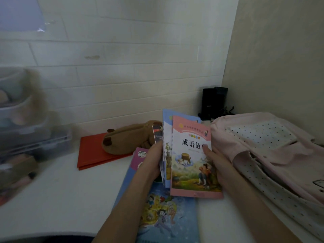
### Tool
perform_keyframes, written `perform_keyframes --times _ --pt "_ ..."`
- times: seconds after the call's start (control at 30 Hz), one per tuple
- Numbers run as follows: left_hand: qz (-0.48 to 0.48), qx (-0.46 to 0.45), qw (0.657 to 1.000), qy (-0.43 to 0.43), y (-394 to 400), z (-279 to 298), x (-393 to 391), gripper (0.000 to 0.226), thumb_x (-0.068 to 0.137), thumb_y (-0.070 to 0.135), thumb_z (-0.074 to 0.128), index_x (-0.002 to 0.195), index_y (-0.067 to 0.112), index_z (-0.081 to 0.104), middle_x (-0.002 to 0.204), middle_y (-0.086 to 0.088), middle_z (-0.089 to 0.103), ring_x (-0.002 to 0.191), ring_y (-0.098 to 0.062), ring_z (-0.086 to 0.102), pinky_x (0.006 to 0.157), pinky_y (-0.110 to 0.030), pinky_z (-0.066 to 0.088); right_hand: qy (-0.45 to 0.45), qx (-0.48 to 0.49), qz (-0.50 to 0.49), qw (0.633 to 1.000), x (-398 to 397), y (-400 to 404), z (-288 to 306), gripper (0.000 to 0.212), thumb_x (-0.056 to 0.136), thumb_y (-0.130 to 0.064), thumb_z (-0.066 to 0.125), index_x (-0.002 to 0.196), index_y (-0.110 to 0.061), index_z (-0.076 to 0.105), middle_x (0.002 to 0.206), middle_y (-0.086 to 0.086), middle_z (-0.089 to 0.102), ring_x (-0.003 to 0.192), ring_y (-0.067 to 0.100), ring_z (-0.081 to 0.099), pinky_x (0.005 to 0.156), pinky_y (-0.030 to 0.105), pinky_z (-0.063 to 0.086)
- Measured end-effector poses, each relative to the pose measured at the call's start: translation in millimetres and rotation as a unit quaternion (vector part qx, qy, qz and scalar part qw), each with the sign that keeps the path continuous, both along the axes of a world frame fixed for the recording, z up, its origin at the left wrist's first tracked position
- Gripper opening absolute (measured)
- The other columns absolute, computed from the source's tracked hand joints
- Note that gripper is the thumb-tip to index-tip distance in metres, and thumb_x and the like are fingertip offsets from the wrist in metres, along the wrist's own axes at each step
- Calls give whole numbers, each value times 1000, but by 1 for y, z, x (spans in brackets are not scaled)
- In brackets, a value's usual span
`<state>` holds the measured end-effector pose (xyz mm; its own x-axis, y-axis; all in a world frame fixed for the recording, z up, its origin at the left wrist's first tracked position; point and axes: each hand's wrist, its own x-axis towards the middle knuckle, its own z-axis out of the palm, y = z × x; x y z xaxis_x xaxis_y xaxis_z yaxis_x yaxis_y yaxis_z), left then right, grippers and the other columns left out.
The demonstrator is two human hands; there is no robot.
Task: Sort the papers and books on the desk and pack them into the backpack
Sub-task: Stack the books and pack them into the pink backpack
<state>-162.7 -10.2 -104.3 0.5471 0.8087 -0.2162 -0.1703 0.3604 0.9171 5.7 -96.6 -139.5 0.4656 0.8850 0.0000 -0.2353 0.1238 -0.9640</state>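
Note:
Both hands hold a small stack of thin books upright above the white desk (61, 199). The front one is a pink-bordered storybook (191, 165) with a painted cover; a blue-covered book (166, 130) stands behind it. My left hand (152, 162) grips the stack's left edge. My right hand (215, 162) holds the right edge with the thumb pressed on the pink cover. Under my arms a large blue picture book (164, 216) lies flat on the desk. A pink backpack (263, 155) with a dotted lining lies open on its side to the right.
A brown plush pencil case (126, 139) rests on a red folder (91, 153) behind the books. Clear plastic storage boxes (26, 134) stand stacked at the left, blurred. A black device with cables (213, 102) sits in the back corner by the wall.

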Motion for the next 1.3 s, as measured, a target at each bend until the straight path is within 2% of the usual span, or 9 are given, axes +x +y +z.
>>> perform_keyframes --times 0.13,0.3,0.43,0.6,0.73,0.9,1.03,1.17,1.3 --pt "1 5 1000 -12 -9 0 4 58 99 48 28 136 6 44 131 -13 54 122 -36 51 86 -38 44 -29 -9 -4 1000 -8 -1 -2 27 91 -24 58 117 -16 60 105 5 72 95 24 70 78 38 57" --pt "-26 -21 994 -100 -7 4 6 57 94 58 22 111 20 62 105 -6 70 84 -23 69 68 -35 57 -36 17 -10 999 -9 -1 -2 31 92 -22 57 123 -23 57 112 0 70 101 20 68 84 40 55" --pt "50 0 997 -66 -4 0 10 46 95 48 40 112 12 64 99 -9 70 93 -29 66 83 -39 55 -39 20 -9 999 -7 0 -3 27 93 -22 56 119 -29 57 109 -5 71 98 16 69 79 35 57" --pt "172 276 945 23 -13 -5 4 28 100 34 38 128 29 40 97 20 57 83 8 60 63 -12 45 -65 18 -5 998 -12 2 -4 30 92 -22 58 121 -28 57 106 -9 71 93 8 69 68 21 55" --pt "133 333 934 10 -18 -4 4 63 93 33 54 146 28 21 116 31 46 91 24 52 77 -1 41 -66 10 -6 998 -14 3 -3 32 92 -29 57 124 -22 57 103 0 72 85 14 71 60 22 55" --pt "40 344 935 78 -13 -3 2 114 74 37 77 147 41 -11 147 15 27 130 -7 36 108 -36 37 -96 -9 8 995 -13 3 -1 34 92 -36 54 121 -17 58 96 4 73 80 15 72 61 22 54" --pt "14 438 894 93 -18 -6 -1 90 81 26 73 141 55 12 125 46 35 108 28 39 95 -6 37 -88 -24 37 995 -9 1 0 36 91 -39 56 121 -20 58 106 7 71 93 22 70 80 36 58" --pt "14 440 895 71 -17 -5 2 70 91 9 58 130 60 30 118 30 53 110 8 54 96 -31 50 -56 -42 24 997 -5 2 1 51 78 -41 68 121 -16 56 105 12 71 88 27 71 68 34 58" --pt "6 438 897 62 -19 -6 2 68 94 10 56 133 54 22 121 36 42 109 21 47 101 -19 42 -78 -80 9 994 0 3 -1 60 65 -43 76 110 -6 63 96 12 74 84 29 71 74 38 57"
